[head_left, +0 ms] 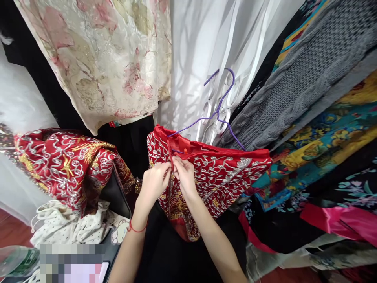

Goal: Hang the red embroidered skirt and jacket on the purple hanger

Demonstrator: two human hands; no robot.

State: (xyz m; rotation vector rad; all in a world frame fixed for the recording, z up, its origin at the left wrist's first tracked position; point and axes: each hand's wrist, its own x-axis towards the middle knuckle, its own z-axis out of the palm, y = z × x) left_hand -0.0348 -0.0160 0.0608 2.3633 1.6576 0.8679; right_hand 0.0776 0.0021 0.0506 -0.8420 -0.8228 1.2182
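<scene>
A red embroidered garment [226, 177] with silver and gold stitching hangs in front of me on a purple hanger [217, 112]. The hanger's shoulders run inside its red-lined top edge. At the left part of that edge, my left hand [157, 177] pinches a thin red strap [170, 151]. Close beside it, my right hand [183, 173] has its fingers closed on the same strap. My two hands nearly touch at the fingertips. Exactly how the strap passes between the fingers is hidden.
A second red embroidered piece [67, 165] drapes at the left, above a white dotted cloth [70, 226]. Floral cream fabric [118, 59] hangs upper left. Grey knitwear [294, 74] and patterned clothes [318, 145] hang at the right. A plastic bottle [20, 259] is lower left.
</scene>
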